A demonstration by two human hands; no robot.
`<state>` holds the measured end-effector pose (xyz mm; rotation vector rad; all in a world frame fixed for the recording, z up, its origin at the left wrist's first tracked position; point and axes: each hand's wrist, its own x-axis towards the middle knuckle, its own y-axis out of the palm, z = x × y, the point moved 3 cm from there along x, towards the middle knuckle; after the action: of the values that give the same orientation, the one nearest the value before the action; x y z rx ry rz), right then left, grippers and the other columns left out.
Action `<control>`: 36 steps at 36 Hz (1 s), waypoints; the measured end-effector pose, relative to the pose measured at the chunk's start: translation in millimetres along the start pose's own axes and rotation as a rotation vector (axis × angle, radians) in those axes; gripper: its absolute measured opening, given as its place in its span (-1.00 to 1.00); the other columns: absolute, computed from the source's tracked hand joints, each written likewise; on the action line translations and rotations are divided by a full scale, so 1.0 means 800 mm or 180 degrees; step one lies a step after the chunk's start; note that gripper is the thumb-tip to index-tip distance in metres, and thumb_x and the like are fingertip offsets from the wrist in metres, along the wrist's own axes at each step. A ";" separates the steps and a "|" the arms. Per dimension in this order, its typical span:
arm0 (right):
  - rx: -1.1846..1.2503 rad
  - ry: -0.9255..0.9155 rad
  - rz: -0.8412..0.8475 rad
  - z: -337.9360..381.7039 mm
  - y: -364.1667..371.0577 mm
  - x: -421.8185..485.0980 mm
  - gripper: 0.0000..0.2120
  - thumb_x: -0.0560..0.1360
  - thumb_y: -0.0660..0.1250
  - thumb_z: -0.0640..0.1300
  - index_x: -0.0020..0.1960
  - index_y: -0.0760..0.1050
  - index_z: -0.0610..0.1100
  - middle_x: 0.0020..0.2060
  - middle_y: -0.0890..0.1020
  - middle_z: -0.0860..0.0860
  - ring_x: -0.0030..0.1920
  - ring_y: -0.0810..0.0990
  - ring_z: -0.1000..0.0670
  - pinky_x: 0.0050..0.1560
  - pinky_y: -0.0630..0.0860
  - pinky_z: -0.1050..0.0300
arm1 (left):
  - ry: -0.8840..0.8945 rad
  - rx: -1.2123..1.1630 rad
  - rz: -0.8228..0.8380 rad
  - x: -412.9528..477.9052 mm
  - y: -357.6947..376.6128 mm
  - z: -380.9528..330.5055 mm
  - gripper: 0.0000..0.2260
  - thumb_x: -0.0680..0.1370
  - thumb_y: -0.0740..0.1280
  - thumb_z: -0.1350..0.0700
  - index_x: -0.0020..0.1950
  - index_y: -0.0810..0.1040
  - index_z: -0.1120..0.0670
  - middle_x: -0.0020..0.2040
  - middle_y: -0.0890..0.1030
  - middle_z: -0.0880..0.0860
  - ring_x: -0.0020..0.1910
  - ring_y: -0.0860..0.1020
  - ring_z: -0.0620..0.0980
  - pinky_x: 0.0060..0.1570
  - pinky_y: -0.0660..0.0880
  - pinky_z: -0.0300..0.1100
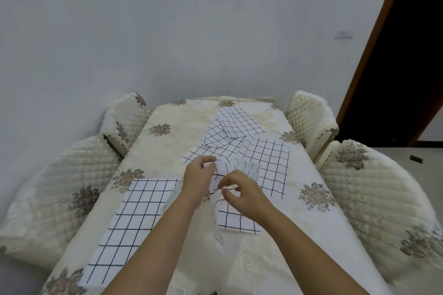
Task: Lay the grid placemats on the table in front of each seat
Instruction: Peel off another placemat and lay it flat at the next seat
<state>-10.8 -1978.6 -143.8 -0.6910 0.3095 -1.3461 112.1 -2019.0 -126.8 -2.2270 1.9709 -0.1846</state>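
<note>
While opening out the folded placemat (pixel 236 219) at centre of table (pixel 191 115): pinched by curled fingers of left hand (pixel 199 179) and right hand (pixel 247 195). Laid placemat (pixel 134 220) flat, near left. Next, likely: spread before near-right chair (pixel 374 199), edges squared.

A single wide-angle view is taken from head height at the near end of the tabletop (pixel 311 235), tilted forward and down along its length. The left hand (pixel 197 181) and right hand (pixel 247 195) are seen close below the lens; chairs (pixel 60 187) are caught at both sides, and the wall (pixel 167 31) is faced beyond.
</note>
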 end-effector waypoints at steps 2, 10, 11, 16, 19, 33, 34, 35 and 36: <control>-0.0055 -0.0032 -0.0155 0.007 -0.009 0.006 -0.83 0.51 0.27 -0.20 0.07 0.51 -0.03 0.00 0.48 0.13 0.06 0.47 0.19 0.01 0.35 0.44 | 0.0170 0.0071 0.0018 -0.001 -0.009 -0.015 -0.84 0.50 0.25 0.26 -0.01 0.57 0.07 -0.24 0.42 -0.06 -0.25 0.35 -0.07 -0.38 0.31 -0.32; -0.0266 -0.0090 -0.0714 0.032 -0.052 0.042 -0.70 0.55 0.22 -0.20 0.27 0.41 -0.08 0.18 0.43 0.07 0.16 0.36 0.17 0.15 0.24 0.34 | 0.0745 0.0408 0.0255 -0.010 -0.043 -0.073 -0.85 0.47 0.31 0.27 -0.17 0.58 0.03 -0.21 0.56 -0.05 -0.32 0.41 -0.11 -0.37 0.35 -0.38; -0.0290 -0.0110 -0.0712 0.035 -0.057 0.046 -0.70 0.55 0.21 -0.20 0.28 0.40 -0.09 0.21 0.43 0.06 0.21 0.36 0.14 0.18 0.23 0.33 | 0.0807 0.0410 0.0320 -0.011 -0.046 -0.078 -0.87 0.47 0.35 0.24 -0.19 0.58 0.01 -0.19 0.57 -0.05 -0.27 0.43 -0.09 -0.29 0.36 -0.35; -0.0267 -0.0117 -0.0342 0.046 -0.071 0.066 -0.69 0.60 0.15 -0.17 0.33 0.38 -0.09 0.27 0.45 0.04 0.29 0.38 0.10 0.23 0.23 0.32 | 0.0999 0.0254 0.0546 -0.016 -0.058 -0.102 -0.87 0.46 0.43 0.11 -0.29 0.57 0.02 -0.24 0.58 -0.12 -0.21 0.52 -0.20 -0.14 0.39 -0.33; 0.0050 -0.0006 -0.0079 0.048 -0.076 0.071 -0.73 0.60 0.15 -0.15 0.29 0.40 -0.07 0.22 0.52 0.05 0.18 0.44 0.15 0.19 0.30 0.28 | 0.1115 0.0285 0.0555 -0.016 -0.063 -0.111 -0.84 0.46 0.42 0.10 -0.32 0.57 0.01 -0.27 0.58 -0.10 -0.22 0.52 -0.19 -0.12 0.40 -0.33; 0.0587 0.0017 0.0308 0.054 -0.087 0.077 -0.89 0.57 0.23 -0.04 -0.09 0.49 -0.01 -0.13 0.54 -0.01 -0.12 0.47 0.02 -0.02 0.45 0.09 | 0.1262 0.0111 0.0274 -0.010 -0.068 -0.120 -0.81 0.48 0.40 0.16 -0.35 0.60 0.06 -0.40 0.57 -0.14 -0.32 0.50 -0.20 -0.17 0.41 -0.27; 0.0631 0.0030 0.0314 0.054 -0.088 0.077 -0.89 0.56 0.24 -0.06 -0.11 0.49 -0.03 -0.14 0.54 -0.01 -0.13 0.46 0.02 -0.03 0.44 0.10 | 0.1257 0.0098 0.0263 -0.010 -0.068 -0.120 -0.81 0.48 0.40 0.16 -0.35 0.60 0.06 -0.40 0.57 -0.14 -0.32 0.51 -0.19 -0.17 0.41 -0.27; 0.0669 0.0043 0.0321 0.054 -0.088 0.077 -0.89 0.56 0.24 -0.07 -0.12 0.49 -0.04 -0.16 0.53 -0.01 -0.14 0.46 0.02 -0.04 0.43 0.10 | 0.1247 0.0089 0.0254 -0.009 -0.069 -0.120 -0.81 0.48 0.40 0.16 -0.35 0.60 0.05 -0.40 0.57 -0.15 -0.31 0.51 -0.19 -0.17 0.41 -0.28; 0.0689 0.0049 0.0323 0.054 -0.089 0.078 -0.89 0.56 0.25 -0.10 -0.13 0.49 -0.05 -0.18 0.53 -0.01 -0.15 0.46 0.01 -0.05 0.43 0.11 | 0.1241 0.0084 0.0251 -0.009 -0.069 -0.120 -0.80 0.48 0.40 0.16 -0.36 0.60 0.05 -0.40 0.57 -0.15 -0.31 0.51 -0.19 -0.17 0.41 -0.29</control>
<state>-28.2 -2030.9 -55.5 -0.4780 0.2045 -1.2668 145.6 -2009.1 -21.3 -2.2235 2.2201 -0.6761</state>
